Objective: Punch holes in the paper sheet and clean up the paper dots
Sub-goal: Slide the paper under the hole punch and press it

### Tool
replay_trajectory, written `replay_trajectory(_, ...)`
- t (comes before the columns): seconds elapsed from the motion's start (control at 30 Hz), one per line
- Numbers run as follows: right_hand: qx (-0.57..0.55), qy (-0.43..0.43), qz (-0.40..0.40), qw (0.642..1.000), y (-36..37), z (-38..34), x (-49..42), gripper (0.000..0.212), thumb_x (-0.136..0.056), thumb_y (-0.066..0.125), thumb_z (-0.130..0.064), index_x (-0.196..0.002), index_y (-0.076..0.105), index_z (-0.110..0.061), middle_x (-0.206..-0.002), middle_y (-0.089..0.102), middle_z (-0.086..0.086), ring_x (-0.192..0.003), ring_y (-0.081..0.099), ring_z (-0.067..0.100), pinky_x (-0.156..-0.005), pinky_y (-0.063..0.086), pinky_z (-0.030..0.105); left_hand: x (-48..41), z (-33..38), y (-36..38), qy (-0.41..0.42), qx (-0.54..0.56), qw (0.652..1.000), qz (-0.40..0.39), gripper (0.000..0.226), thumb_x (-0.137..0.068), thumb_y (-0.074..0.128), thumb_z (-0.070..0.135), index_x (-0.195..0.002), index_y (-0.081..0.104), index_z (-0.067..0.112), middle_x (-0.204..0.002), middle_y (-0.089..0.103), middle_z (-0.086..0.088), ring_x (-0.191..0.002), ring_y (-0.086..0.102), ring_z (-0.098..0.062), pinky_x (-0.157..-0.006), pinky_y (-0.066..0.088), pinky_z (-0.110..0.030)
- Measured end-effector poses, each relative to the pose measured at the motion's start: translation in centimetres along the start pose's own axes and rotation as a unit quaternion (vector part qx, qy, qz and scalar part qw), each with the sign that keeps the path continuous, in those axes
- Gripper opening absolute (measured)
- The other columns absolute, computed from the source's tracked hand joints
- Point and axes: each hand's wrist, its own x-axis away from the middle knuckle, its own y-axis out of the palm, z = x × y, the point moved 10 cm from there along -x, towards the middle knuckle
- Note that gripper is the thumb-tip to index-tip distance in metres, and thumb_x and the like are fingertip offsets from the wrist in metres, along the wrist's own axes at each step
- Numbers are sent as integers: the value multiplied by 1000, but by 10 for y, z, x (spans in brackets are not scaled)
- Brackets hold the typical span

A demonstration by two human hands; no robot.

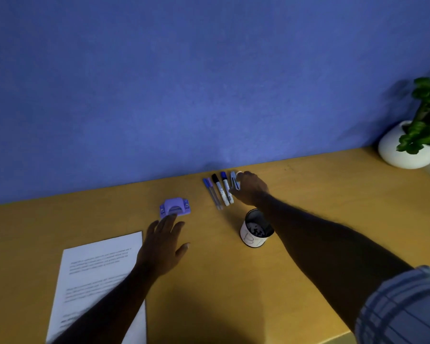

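Note:
A purple hole punch [175, 208] sits on the wooden desk [233, 281] near the blue wall. My left hand [163, 247] lies just in front of it, fingers spread and straight, the fingertips at its front edge. The printed paper sheet [94, 276] lies at the near left, partly under my left forearm. My right hand [250, 187] reaches to the right end of a row of pens and markers [219, 191], its fingers curled round a bluish pen [234, 180]. No paper dots are visible on the desk.
A white cup [252, 238] with a dark inside stands below my right wrist. A white pot with a green plant [407, 147] sits at the far right by the wall. The desk's front edge runs along the bottom right.

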Motion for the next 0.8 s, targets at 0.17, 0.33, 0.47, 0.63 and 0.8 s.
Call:
replay_trajectory(0.17,11,-98,25,995,8,-53,44,47,-84,64,-39,-119,58,-9,-123,59,14,-117,55,31,-97,47,41,30,-7,-4,-16,13,1000,-4,63,-85,46,59,-131,52,17,-144,47,-13,-132,46,-31,-104,41,-50)
replay_trajectory(0.33,-26,-142,12,989,35,-85,99,51,-87,63,-41,-129,53,-14,-132,51,9,-122,50,29,-92,49,41,67,-18,-4,-35,8,999,-18,65,-84,38,61,-129,54,17,-143,49,-13,-128,51,-31,-100,43,-50)
replay_trajectory(0.47,-8,-150,-29,988,74,-97,138,63,-87,62,-44,-140,41,-17,-142,43,8,-131,41,29,-99,44,43,96,-27,5,-50,8,998,-44,69,-84,32,64,-130,54,17,-143,49,-13,-130,49,-30,-102,41,-51)
replay_trajectory(0.63,-1,-143,-72,987,112,-109,181,70,-87,63,-43,-145,35,-17,-152,34,8,-139,32,27,-105,38,40,130,-39,17,-60,8,996,-61,72,-86,28,67,-128,57,17,-140,52,-13,-129,50,-29,-100,43,-51)
replay_trajectory(0.8,-13,-139,-83,987,125,-122,198,68,-87,63,-41,-144,35,-17,-150,36,6,-137,35,25,-106,39,41,145,-49,20,-68,13,996,-58,70,-85,31,67,-127,56,17,-140,52,-13,-129,51,-31,-99,43,-52)
